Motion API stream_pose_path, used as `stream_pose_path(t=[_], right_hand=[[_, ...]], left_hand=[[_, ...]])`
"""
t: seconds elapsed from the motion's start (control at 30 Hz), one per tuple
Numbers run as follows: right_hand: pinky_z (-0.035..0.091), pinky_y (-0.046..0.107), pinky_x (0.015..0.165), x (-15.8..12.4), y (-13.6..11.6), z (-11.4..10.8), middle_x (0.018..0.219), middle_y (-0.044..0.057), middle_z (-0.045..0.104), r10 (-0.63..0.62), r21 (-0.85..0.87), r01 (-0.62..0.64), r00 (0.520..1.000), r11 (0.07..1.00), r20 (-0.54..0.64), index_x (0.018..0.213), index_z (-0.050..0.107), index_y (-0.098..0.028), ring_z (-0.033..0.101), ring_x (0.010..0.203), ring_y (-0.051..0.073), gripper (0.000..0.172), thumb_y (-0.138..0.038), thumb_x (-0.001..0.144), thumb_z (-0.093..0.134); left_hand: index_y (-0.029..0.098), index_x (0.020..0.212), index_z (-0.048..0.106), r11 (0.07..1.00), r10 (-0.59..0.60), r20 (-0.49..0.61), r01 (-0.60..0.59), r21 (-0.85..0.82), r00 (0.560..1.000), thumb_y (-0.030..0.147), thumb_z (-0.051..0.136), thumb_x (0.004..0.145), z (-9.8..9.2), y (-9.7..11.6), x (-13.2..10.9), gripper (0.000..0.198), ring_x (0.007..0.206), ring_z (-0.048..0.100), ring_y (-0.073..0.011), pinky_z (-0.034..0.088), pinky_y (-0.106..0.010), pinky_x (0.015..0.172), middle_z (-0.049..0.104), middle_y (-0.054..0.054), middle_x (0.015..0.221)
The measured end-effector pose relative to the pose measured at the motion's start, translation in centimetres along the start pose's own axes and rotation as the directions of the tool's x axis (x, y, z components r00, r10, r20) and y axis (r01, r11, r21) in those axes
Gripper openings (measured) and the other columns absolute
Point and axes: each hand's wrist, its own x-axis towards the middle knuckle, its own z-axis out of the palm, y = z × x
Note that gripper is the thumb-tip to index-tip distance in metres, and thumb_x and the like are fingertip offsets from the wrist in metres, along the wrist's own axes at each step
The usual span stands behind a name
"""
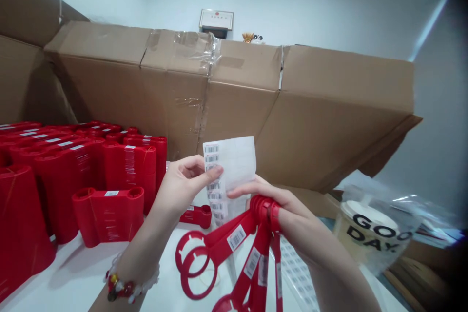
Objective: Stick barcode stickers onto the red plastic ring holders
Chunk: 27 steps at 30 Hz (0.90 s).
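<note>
Watching from beside the white table, I see a white paper sheet of barcode labels held upright between both hands, its long axis close to vertical with a slight lean and its printed strip of barcodes down the left side. The left hand pinches that left edge, with the left thumb laid across the strip and the curled fingers closed behind the paper. The right hand is clamped around the gathered ring ends of a bunch of flat red plastic ribbon-cartridge frames, and its extended fingers touch the lower right of the sheet. The frames hang from that fist, their long axes running down and fanning toward the lower left, and the sheet's bottom edge sits just above them. Behind the sheet is open air before a tan corrugated cardboard box wall, well apart from the paper. To the left, just beyond the left wrist, stand rows of red cartridges, while a clear plastic bag around a cup printed GOOD DAY sits to the right, near the right hand
</note>
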Motion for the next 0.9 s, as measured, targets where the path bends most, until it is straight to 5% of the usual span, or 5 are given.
stream_pose_path(t=[0.2,0.37,0.53,0.7,0.9], right_hand=[[0.060,0.031,0.083,0.0,0.3,0.7,0.114,0.007,0.072,0.126,0.214,-0.121,0.992,0.969,-0.010,0.107,0.081,-0.027,0.070,0.096,0.021,0.038,-0.020,0.078,0.057],[0.055,0.039,0.099,-0.3,0.0,0.8,0.109,0.007,0.075,0.129,0.204,-0.130,0.992,0.970,0.020,0.113,0.080,-0.026,0.070,0.105,0.023,0.045,-0.016,0.077,0.054],[0.053,0.043,0.102,-0.8,-0.9,0.6,0.109,0.008,0.076,0.123,0.155,-0.132,0.990,0.979,0.070,0.111,0.080,-0.025,0.069,0.109,0.026,0.042,-0.019,0.078,0.055],[0.047,0.047,0.109,-1.1,-0.9,0.3,0.132,0.006,0.067,0.077,0.082,-0.081,0.996,0.993,0.050,0.109,0.081,-0.030,0.062,0.122,0.029,0.042,-0.021,0.080,0.053],[0.046,0.044,0.111,-0.8,-0.8,0.3,0.128,0.005,0.069,0.090,0.033,-0.090,0.996,0.995,0.008,0.111,0.080,-0.030,0.063,0.120,0.026,0.046,-0.020,0.077,0.052]], left_hand=[[0.015,0.080,0.072,1.000,-0.004,0.090,0.003,0.013,0.996,0.041,0.078,0.080,0.9,0.6,-0.6,0.027,0.084,0.068,-0.0177,0.054,-0.028,0.081,0.073,-0.006,0.089],[0.017,0.093,0.072,0.999,0.019,0.185,-0.028,0.045,0.983,0.042,0.069,0.088,0.6,1.1,-0.7,0.026,0.095,0.067,-0.0181,0.053,-0.025,0.083,0.072,-0.007,0.099],[0.020,0.101,0.069,0.999,0.037,0.046,-0.037,0.004,0.998,0.043,0.074,0.086,0.0,0.7,-0.5,0.029,0.096,0.065,-0.0150,0.052,-0.022,0.082,0.070,-0.004,0.100],[0.017,0.084,0.069,0.997,0.077,-0.003,-0.077,-0.002,0.997,0.037,0.081,0.080,-0.1,0.8,-0.6,0.024,0.082,0.064,-0.0104,0.051,-0.018,0.075,0.070,-0.001,0.085],[0.017,0.088,0.075,0.997,0.062,-0.031,-0.061,0.042,0.998,0.039,0.082,0.080,-0.3,1.4,-0.9,0.025,0.082,0.067,-0.0135,0.054,-0.020,0.072,0.074,-0.005,0.089]])
